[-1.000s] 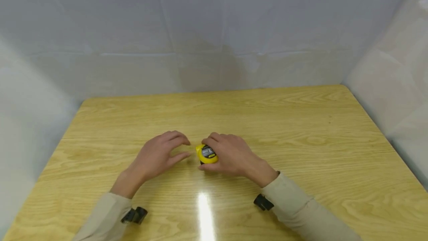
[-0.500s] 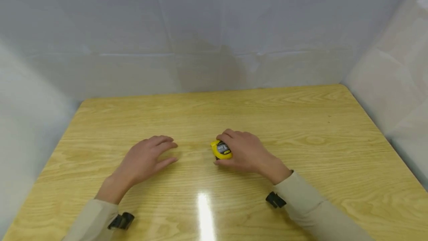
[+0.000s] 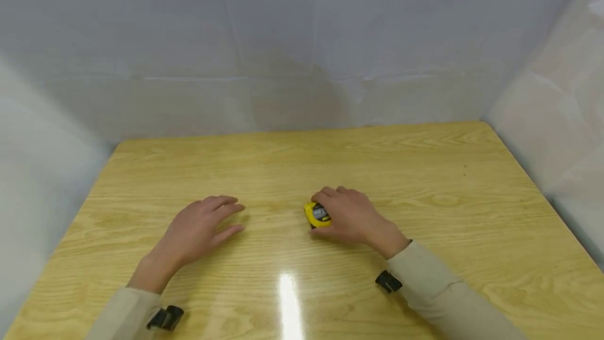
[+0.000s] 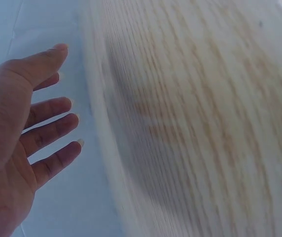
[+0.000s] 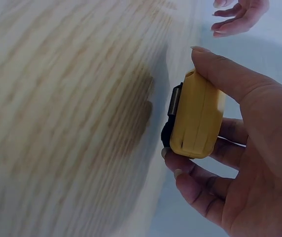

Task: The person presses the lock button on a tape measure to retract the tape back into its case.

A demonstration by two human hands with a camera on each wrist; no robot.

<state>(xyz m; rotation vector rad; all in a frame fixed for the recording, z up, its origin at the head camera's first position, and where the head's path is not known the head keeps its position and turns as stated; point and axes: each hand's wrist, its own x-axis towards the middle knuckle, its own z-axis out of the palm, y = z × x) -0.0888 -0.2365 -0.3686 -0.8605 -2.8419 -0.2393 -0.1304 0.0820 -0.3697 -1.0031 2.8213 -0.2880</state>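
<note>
A yellow tape measure (image 3: pixel 317 215) with a dark label is gripped by my right hand (image 3: pixel 351 216) near the middle of the wooden table (image 3: pixel 292 167). In the right wrist view the thumb lies at one end of the yellow case (image 5: pixel 197 118) and curled fingers at the other; a metal clip shows on its side facing the table. To the left, my left hand (image 3: pixel 195 230) hovers over the table with nothing in it. The left wrist view shows that hand (image 4: pixel 27 128) with thumb and fingers spread apart.
Pale sheeting (image 3: pixel 292 41) hangs behind the table, with more sheeting at the left and right sides. A black wrist device (image 3: pixel 165 318) sits at the left cuff, another black device (image 3: pixel 389 281) at the right cuff. Bright glare (image 3: pixel 289 303) lies on the table's near part.
My right hand has moved right with the tape measure in its grip. The left hand has drawn away to the left, so the gap between the hands is wider.
</note>
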